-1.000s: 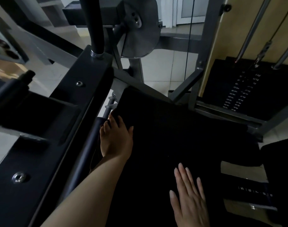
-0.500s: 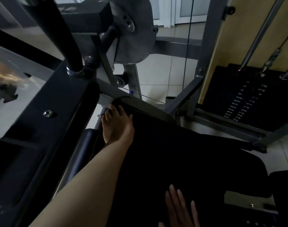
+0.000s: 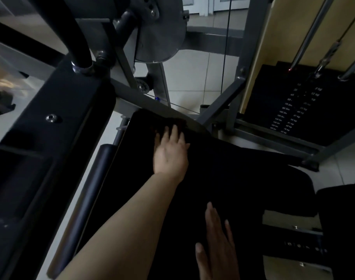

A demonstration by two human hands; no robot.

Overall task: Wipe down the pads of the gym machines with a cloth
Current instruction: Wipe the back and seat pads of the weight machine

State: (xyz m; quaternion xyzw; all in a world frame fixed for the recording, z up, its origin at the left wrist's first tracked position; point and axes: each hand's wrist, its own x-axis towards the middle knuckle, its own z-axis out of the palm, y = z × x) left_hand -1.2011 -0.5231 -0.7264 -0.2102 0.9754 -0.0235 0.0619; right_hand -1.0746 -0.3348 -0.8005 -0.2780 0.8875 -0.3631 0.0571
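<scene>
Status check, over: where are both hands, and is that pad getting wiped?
Left hand flat at black pad's far corner, on a dark cloth, hard to make out. Right hand open, resting on pad's near end. Nothing blocking.

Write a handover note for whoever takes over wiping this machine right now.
Left hand: flat on the far end of the black seat pad, fingers over a dark cloth that is hard to make out in this light.
Right hand: open, fingers straight, resting on the pad's near end.
Done: cannot tell how much of the pad has been wiped.
Left: finish this pad, then probably the black roller pad beside it.
</scene>
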